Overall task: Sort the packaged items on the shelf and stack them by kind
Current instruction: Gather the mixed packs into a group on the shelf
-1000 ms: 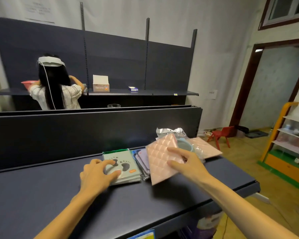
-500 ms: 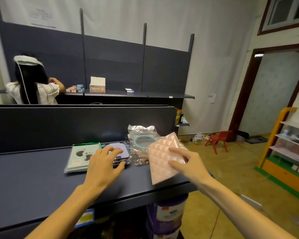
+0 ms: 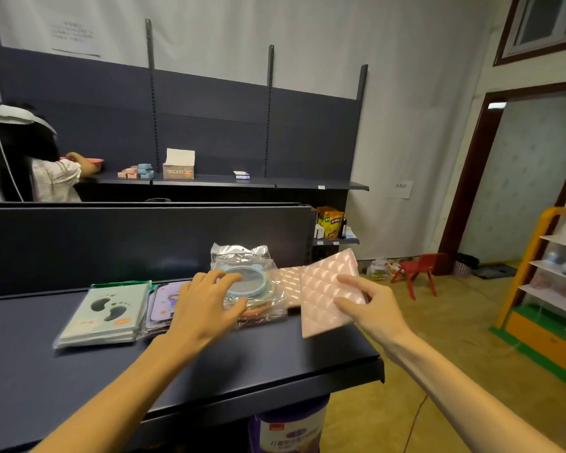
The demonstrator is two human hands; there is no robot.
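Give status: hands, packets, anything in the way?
Left hand open, fingers on the bagged ring packet. Right hand pinching a pink quilted packet, tilted at the shelf end. Footprint stack sits left. Nothing blocking.

Two bare forearms enter from bottom edge. No sleeves visible up to frame edge. Left hand (image 3: 206, 308) bare: no glove, ring, watch. Right hand (image 3: 371, 308) bare also: wrist without band. Fingernails short, unpainted as far as visible.
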